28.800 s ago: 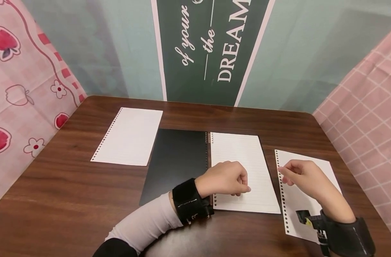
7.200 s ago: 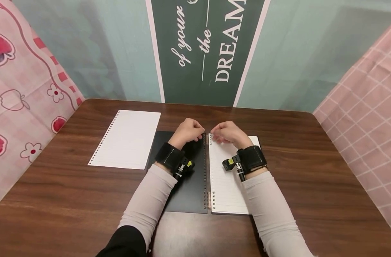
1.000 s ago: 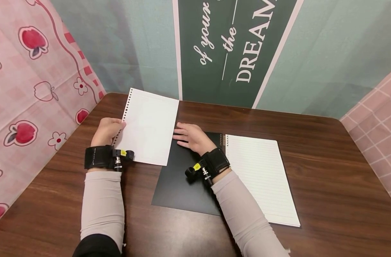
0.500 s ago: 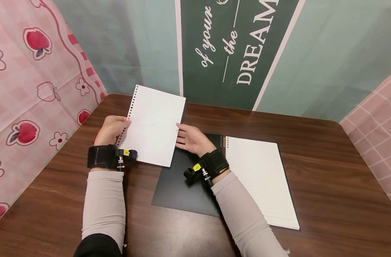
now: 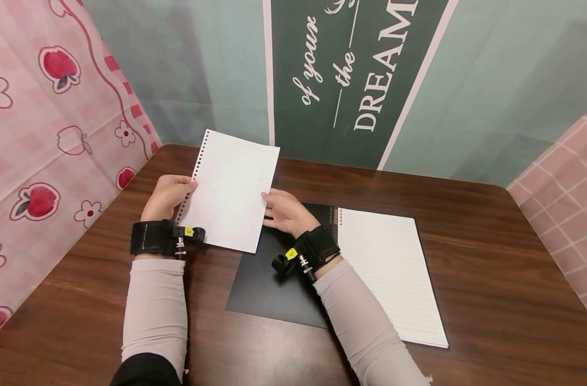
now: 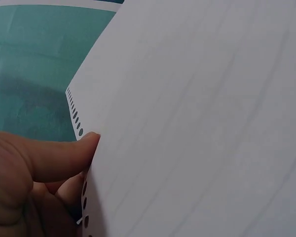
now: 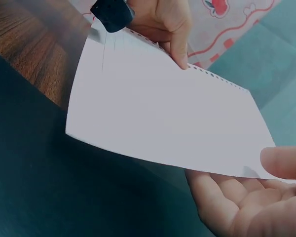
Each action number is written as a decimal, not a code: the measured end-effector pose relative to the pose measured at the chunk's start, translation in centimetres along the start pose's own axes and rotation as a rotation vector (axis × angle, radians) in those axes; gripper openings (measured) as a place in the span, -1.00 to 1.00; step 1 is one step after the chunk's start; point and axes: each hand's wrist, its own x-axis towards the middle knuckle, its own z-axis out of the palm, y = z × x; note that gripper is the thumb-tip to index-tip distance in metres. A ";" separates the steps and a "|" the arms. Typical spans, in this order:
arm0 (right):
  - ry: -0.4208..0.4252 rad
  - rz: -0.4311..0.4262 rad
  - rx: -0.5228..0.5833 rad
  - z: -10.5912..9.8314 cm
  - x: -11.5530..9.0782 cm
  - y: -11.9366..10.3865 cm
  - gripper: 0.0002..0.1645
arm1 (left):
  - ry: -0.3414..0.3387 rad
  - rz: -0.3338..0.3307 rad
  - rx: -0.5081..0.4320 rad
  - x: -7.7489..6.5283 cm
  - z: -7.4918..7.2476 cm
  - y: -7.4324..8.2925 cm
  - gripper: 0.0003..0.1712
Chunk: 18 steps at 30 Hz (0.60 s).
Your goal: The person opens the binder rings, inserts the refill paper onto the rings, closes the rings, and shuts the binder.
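Note:
Both hands hold up a white loose-leaf sheet [image 5: 230,187], tilted over the table left of and partly above the open binder notebook's dark cover [image 5: 261,284]. My left hand [image 5: 165,194] pinches its punched left edge, thumb on the near face; in the left wrist view the thumb [image 6: 64,155] lies right beside the holes. At the opposite edge, my right hand [image 5: 288,210] grips with the thumb on top and the fingers underneath, as the right wrist view shows. Faint ruled lines run across the sheet. On the notebook's right side lies a stack of lined pages [image 5: 380,252].
A brown wood-grain table [image 5: 491,268] carries everything. The notebook's binding [image 5: 340,215] shows at its top, while the right forearm covers its lower part. Behind stands a green cloth with white lettering [image 5: 343,69]; a pink apple-print cloth [image 5: 47,134] hangs at the left.
A loose sheet right of the notebook has left that spot. The left-hand sheet has been lifted off the table; my right hand has moved from open beside it to gripping its right edge.

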 end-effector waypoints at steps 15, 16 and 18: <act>0.105 -0.040 -0.102 -0.8 -0.5 -0.6 -0.53 | -0.108 0.062 0.043 0.2 0.3 0.0 -0.40; 0.107 -0.041 -0.103 -0.9 -0.5 -0.6 -0.53 | -0.118 0.066 0.051 0.2 0.3 0.0 -0.39; 0.109 -0.040 -0.100 -1.2 -0.6 -0.7 -0.53 | -0.137 0.077 0.069 0.2 0.2 0.0 -0.38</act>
